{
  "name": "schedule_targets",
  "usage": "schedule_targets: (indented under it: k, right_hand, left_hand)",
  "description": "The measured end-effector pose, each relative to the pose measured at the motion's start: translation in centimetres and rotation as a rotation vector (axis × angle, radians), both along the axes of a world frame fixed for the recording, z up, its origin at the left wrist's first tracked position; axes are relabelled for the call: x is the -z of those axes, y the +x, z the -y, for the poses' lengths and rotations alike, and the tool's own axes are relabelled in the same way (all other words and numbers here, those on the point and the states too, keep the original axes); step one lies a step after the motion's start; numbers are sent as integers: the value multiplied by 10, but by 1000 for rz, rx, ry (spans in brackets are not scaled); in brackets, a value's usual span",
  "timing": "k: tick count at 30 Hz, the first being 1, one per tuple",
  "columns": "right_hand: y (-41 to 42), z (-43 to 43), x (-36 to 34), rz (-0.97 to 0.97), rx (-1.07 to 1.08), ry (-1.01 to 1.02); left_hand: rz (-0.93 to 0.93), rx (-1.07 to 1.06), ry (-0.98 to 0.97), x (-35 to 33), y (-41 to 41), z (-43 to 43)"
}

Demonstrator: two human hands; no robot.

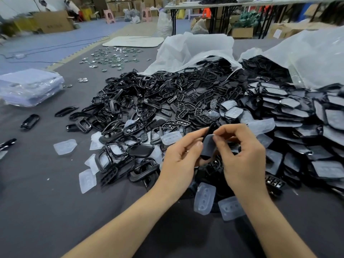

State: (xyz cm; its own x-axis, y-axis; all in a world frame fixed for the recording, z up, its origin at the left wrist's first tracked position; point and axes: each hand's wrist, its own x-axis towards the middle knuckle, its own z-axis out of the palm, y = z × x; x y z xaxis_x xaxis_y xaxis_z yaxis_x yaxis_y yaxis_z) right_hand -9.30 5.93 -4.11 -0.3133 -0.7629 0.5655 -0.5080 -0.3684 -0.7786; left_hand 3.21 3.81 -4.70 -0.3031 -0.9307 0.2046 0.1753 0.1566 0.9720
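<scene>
Loose pads: two loose pads of translucent silicone lie on the grey surface just beside our wrists. We judge they sit there as the next stock to draw from.
Left hand: our left hand pinches the black shell by its left edge between thumb and forefinger. It holds the shell clear of the heap with the face turned toward us, so we can see the fit.
Right hand: our right hand pinches the silicone pad at its upper corner with thumb and forefinger, and the other fingers are curled back. The grip looks meant to lay the pad against the shell.
Where the piece is: the shell and pad sit between the two hands, touching both, above the near edge of the heap.
Step in hand: we judge the pad is being fitted to the shell and is not yet pressed flat.
Frame heap: black frames and button grids lie in a loose pile beyond the left hand, close enough to pick from.
Padded stack: to the right, padded shells overlap in rows, apparently kept apart from the loose parts.
Bags: two white plastic bags lie open on their sides, with parts spilling toward us.
Far left: a plastic-wrapped pack and scattered shiny discs lie well apart from the work.
Background: cardboard boxes and folding tables.
</scene>
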Motion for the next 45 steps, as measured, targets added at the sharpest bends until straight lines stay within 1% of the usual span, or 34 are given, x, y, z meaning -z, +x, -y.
schedule_targets:
  k: [3, 7, 9, 14, 19, 26, 32, 38, 45]
  right_hand:
    - [4, -1, 3, 10, 87, -51]
    - [7, -3, 4, -3, 136, -115]
    - [7, -4, 4, -60, 162, -167]
    - [8, -5, 5, -284, 282, -344]
    - [7, -3, 7, -376, 322, -416]
    - [6, -3, 7, -385, 296, -427]
    - [8, -2, 8, -348, 282, -405]
    - [7, -2, 7, -290, 249, -384]
    - [8, -2, 5, -317, 255, -364]
  left_hand:
    - [16, 10, -23, -1, 0, -2]
    - [4, 20, -56, -3, -1, -5]
    - [-5, 21, -68, -4, -1, -6]
    - [-25, 2, -109, -5, -1, -8]
    - [-17, 16, -128, -5, 0, -8]
    - [4, -24, -167, -4, 0, -8]
    - [50, -71, -234, -5, 1, -6]
    - [41, -62, -242, -3, 1, -5]
    - [54, -55, -229, -3, 1, -4]
